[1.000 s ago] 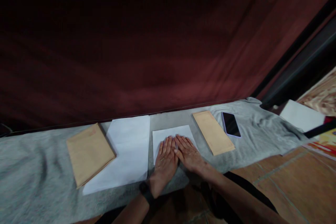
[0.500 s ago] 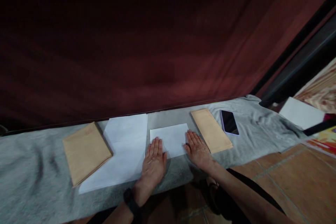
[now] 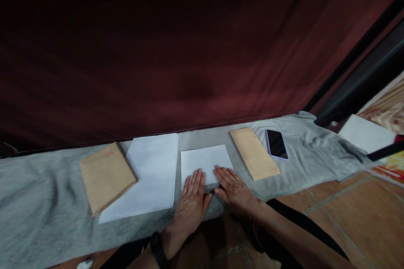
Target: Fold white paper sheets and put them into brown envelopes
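A small white sheet of paper, perhaps folded, lies on the grey cloth between my hands. My left hand rests flat on its near left edge, fingers stretched forward. On the near right edge lies my right hand, also flat, with its fingertips on the paper. Both thumbs point inward at the near edge, a small gap between them. To the left is a larger stack of white paper, partly under brown envelopes. Another brown envelope lies to the right of my right hand.
A phone with a purple edge lies beyond the right envelope. The grey cloth covers a long narrow surface against a dark red panel. A white board-like item is at far right, above the tiled floor.
Both hands have slid toward each other and nearer to me along the small paper's near edge. The paper, envelopes and phone keep their places on the cloth.
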`<move>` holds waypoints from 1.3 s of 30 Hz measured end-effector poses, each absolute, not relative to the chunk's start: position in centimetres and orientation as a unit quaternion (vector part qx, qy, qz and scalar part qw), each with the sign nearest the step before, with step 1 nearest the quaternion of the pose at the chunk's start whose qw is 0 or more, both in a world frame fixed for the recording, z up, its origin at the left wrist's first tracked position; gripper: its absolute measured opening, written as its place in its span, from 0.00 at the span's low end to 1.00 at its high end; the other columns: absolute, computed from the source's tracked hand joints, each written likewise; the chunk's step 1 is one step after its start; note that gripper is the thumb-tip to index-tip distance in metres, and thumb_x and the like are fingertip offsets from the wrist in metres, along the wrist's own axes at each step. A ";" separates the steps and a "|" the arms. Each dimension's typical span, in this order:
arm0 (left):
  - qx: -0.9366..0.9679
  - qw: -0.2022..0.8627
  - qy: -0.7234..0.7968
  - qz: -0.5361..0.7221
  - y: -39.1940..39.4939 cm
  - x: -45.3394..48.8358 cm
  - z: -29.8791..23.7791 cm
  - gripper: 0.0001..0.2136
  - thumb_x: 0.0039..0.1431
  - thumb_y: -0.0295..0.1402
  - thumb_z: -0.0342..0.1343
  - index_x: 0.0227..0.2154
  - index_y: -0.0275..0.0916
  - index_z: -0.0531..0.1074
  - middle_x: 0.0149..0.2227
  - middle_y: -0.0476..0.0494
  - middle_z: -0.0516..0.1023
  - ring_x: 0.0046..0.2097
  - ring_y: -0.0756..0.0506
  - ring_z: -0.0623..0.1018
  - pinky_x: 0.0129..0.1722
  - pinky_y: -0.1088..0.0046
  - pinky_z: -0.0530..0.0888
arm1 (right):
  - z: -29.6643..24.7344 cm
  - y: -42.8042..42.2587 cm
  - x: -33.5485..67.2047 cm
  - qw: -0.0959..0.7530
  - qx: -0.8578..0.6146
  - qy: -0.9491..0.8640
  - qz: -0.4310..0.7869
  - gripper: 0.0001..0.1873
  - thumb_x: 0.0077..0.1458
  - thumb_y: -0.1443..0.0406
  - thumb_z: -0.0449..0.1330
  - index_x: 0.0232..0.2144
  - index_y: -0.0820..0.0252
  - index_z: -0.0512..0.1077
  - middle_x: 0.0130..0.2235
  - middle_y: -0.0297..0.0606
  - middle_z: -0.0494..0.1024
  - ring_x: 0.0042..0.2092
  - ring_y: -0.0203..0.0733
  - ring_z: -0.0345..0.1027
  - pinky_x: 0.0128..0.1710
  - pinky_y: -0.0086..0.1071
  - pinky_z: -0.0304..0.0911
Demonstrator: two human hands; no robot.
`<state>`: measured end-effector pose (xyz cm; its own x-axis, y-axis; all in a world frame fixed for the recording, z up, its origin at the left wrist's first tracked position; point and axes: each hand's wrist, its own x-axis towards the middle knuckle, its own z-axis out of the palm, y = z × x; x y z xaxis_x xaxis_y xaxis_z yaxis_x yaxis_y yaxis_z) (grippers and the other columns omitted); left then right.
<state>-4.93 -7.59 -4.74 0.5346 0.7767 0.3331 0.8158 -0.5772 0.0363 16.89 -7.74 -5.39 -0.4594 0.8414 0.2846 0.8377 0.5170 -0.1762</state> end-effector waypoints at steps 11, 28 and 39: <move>-0.825 0.075 -0.536 -0.161 -8.7 -7.0 -4.7 0.35 0.68 0.49 0.46 0.66 0.22 0.56 0.66 0.20 0.62 0.68 0.31 0.62 0.64 0.49 0.66 | -5.7 -8.5 19.5 0.178 -0.588 -0.788 -0.036 0.35 0.70 0.53 0.47 0.70 0.67 0.49 0.70 0.52 0.56 0.70 0.53 0.50 0.68 0.51 0.52; -0.861 0.068 -0.477 -0.162 -10.5 -5.7 -5.5 0.33 0.67 0.50 0.48 0.64 0.26 0.59 0.66 0.23 0.63 0.68 0.32 0.62 0.62 0.52 0.68 | -4.8 -10.0 16.9 0.160 -0.523 -0.837 -0.014 0.33 0.67 0.56 0.54 0.67 0.69 0.57 0.68 0.52 0.60 0.68 0.52 0.55 0.67 0.46 0.55; -0.871 0.042 -0.466 -0.148 -6.3 -3.7 -2.9 0.25 0.69 0.34 0.41 0.65 0.30 0.60 0.67 0.33 0.64 0.68 0.39 0.64 0.65 0.56 0.65 | -2.7 -7.2 15.5 0.160 -0.558 -0.813 0.052 0.28 0.72 0.55 0.42 0.67 0.60 0.59 0.69 0.42 0.59 0.70 0.49 0.51 0.69 0.51 0.50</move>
